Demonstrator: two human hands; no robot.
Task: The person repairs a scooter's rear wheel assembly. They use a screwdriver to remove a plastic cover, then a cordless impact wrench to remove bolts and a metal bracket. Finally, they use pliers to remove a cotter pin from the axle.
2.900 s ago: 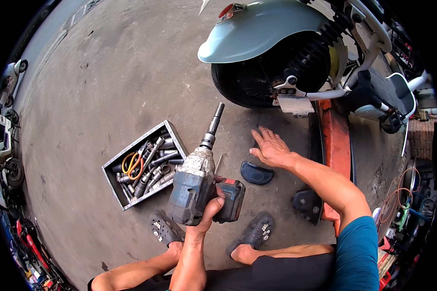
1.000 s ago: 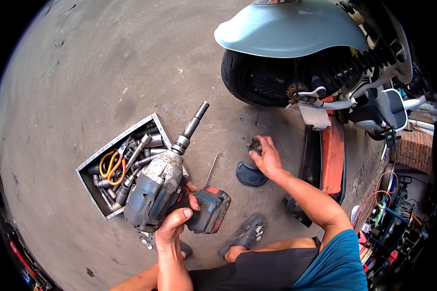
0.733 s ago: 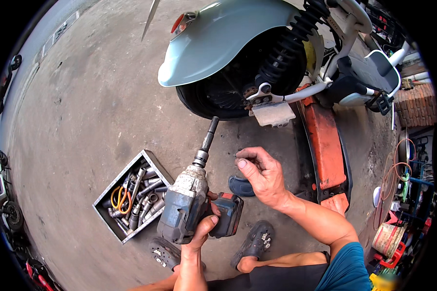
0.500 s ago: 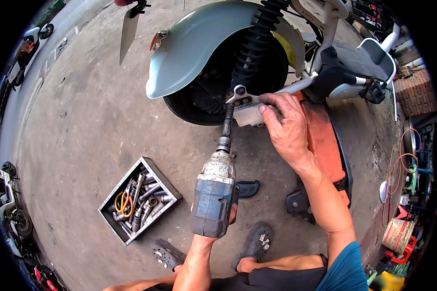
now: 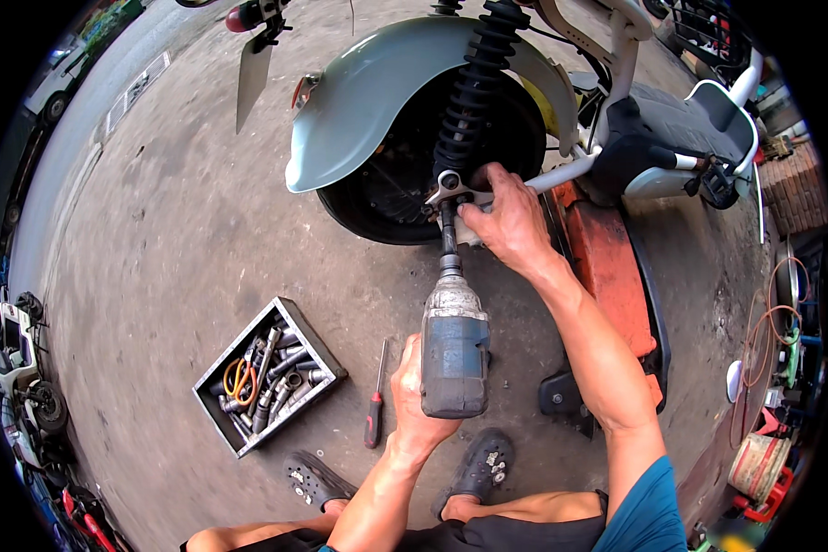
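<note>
My left hand [image 5: 410,397] is wrapped around the handle of a worn blue-grey impact wrench [image 5: 455,359]. From its nose a dark socket [image 5: 448,228] points away from me and meets the light metal bracket [image 5: 470,197] under the black coil-spring shock absorber [image 5: 470,103]. My right hand [image 5: 513,225] is closed at the bracket's right side, thumb in front close to the socket tip and fingers reaching behind. Part of the bracket and any bolt under the socket are hidden. Beyond are the scooter's wheel [image 5: 377,198] and pale blue-grey fender [image 5: 363,97].
A metal tray [image 5: 223,436] of sockets and orange-handled scissors [image 5: 241,380] sits on the floor at left. Beside it lies a screwdriver [image 5: 375,405]. An orange-and-black piece [image 5: 607,267] lies right of my right forearm. Parked scooters [image 5: 32,368] line the far left.
The impact wrench has shifted right, its socket now further along the bracket. My right hand has moved left, from the grey plate to the bracket. The screwdriver has come into sight.
</note>
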